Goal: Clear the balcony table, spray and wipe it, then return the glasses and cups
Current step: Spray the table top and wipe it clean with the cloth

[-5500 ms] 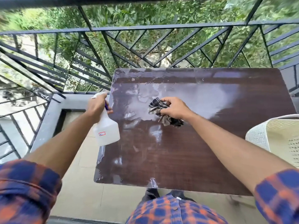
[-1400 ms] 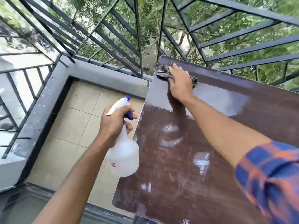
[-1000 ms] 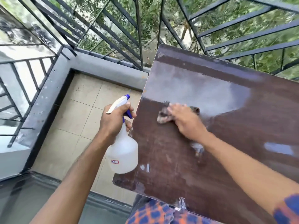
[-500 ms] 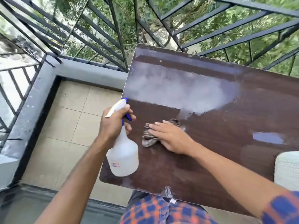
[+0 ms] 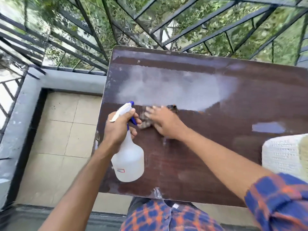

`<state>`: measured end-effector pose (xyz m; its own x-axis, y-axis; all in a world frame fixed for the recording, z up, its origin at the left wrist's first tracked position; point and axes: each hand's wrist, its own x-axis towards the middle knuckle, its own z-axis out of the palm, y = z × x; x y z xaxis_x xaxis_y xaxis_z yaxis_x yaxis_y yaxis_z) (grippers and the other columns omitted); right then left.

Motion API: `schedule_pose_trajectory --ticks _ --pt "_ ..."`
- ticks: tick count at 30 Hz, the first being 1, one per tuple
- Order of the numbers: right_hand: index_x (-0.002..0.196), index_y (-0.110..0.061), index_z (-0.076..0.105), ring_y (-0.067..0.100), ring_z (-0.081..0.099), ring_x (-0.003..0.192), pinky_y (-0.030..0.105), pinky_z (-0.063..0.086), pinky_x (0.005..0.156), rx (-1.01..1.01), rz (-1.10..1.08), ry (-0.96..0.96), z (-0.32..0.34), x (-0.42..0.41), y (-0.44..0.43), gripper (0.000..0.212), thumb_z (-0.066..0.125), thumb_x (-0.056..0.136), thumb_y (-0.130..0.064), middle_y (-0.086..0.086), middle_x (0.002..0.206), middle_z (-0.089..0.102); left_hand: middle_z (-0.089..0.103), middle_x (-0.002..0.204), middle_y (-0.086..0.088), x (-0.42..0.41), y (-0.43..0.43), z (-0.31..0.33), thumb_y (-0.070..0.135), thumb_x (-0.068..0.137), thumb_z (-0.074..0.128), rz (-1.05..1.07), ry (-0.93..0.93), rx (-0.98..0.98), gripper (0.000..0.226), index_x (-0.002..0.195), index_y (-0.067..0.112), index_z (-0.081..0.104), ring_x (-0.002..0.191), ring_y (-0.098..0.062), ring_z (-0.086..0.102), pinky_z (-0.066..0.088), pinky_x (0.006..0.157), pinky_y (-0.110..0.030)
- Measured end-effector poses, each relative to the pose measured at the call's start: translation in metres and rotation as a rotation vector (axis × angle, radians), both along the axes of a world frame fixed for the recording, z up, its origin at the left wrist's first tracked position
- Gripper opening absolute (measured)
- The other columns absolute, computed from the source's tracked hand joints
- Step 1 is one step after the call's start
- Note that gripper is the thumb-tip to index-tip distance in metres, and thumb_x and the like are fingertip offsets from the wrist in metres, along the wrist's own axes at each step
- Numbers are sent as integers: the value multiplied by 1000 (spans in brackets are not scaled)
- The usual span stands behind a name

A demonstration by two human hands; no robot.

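Wiping the left half of the balcony table

The left hand (image 5: 119,129) grips the spray bottle (image 5: 128,161), now above the table (image 5: 216,147) edge; the right hand (image 5: 164,123), flat on the cloth (image 5: 145,121), has swept back near it, so wiping continues. The white basket (image 5: 283,155) shows no visible contents; glasses and cups are unseen.

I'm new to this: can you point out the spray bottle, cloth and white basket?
spray bottle (image 5: 128,165), head view, translucent body.
cloth (image 5: 144,125), head view, bunched edge.
white basket (image 5: 281,154), head view, perforated wall.
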<state>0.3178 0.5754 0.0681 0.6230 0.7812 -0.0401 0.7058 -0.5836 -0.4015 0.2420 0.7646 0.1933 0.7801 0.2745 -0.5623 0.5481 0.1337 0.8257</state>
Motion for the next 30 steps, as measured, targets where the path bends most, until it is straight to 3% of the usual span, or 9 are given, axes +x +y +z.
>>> schedule_pose_trajectory --ticks 4,12,16,19,22,24,26,28,30 --pt "140 -16 57 26 47 139 45 32 116 33 3 34 -6 -55 -91 59 64 82 -6 2 152 48 70 77 -15 0 -17 0 21 100 57 -23 0 -7 27 79 8 66 37 -21 48 40 42 -25" --pt "129 -8 65 40 62 113 36 38 101 40 -652 11 -7 61 -100 48 62 81 -8 14 137 62 71 77 -13 -13 -45 0 22 100 57 -36 -9 28 26 80 8 67 39 -22 49 41 45 -26" --pt "118 -8 72 32 68 106 32 36 92 112 -303 79 13 21 -55 44 65 75 1 14 125 69 70 80 -16 -20 -60 4 22 99 58 5 -12 16 25 81 6 67 39 -22 48 41 44 -27" --pt "114 -18 74 13 67 78 25 46 76 217 -337 540 37 -7 -51 37 62 84 0 -3 100 75 69 77 -16 -23 -67 5 20 99 57 25 -25 17 25 82 5 66 38 -21 48 40 43 -26" --pt "87 -18 69 4 62 61 23 47 64 393 -542 1103 47 7 -61 21 57 94 -3 -11 70 70 70 77 -15 -25 -69 4 20 99 58 39 -24 16 26 80 5 67 38 -21 48 41 43 -26" --pt "91 -10 69 8 66 66 24 50 69 424 -656 1279 58 25 -70 9 61 88 -13 -3 77 73 71 78 -16 -25 -71 3 21 99 58 42 -21 14 25 80 5 67 39 -22 48 41 43 -27" --pt "113 -4 71 11 63 84 16 45 72 249 -650 1063 59 48 -80 39 65 78 -18 -2 97 70 71 79 -16 -23 -72 3 21 98 59 49 -18 14 25 81 5 67 39 -22 48 41 44 -28" --pt "121 -17 71 11 60 97 17 44 77 103 -719 597 56 62 -93 42 58 81 -18 -8 103 68 71 80 -16 -22 -73 2 22 98 59 48 -22 21 25 82 6 67 40 -22 48 41 44 -28" --pt "117 -24 72 14 63 100 26 48 86 179 -851 287 60 64 -103 41 50 83 -16 -8 104 71 70 79 -16 -21 -74 2 21 99 58 53 -29 20 25 82 5 67 39 -22 48 41 43 -27"
